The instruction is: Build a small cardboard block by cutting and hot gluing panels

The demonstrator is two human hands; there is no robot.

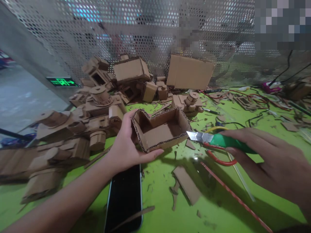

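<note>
My left hand (128, 145) grips an open cardboard box (162, 131) by its left end, thumb along the near side. The box has a notched rim with the corrugated edge bared, and its hollow faces up toward me. In my right hand (269, 161) is a utility knife (230, 142) with a green handle, its blade out and pointing left. The blade tip is at the box's right corner; whether it touches the cardboard I cannot tell. Below the box a flat cardboard strip (187, 184) lies on the green table (160, 200).
Cardboard camera models (97, 100) are piled at the left and back. A black phone (125, 197) lies under my left wrist. Scissors with red and yellow handles (220, 158), a red striped stick (233, 194), wires (257, 97) and scraps lie at the right. A perforated metal screen (150, 35) stands behind.
</note>
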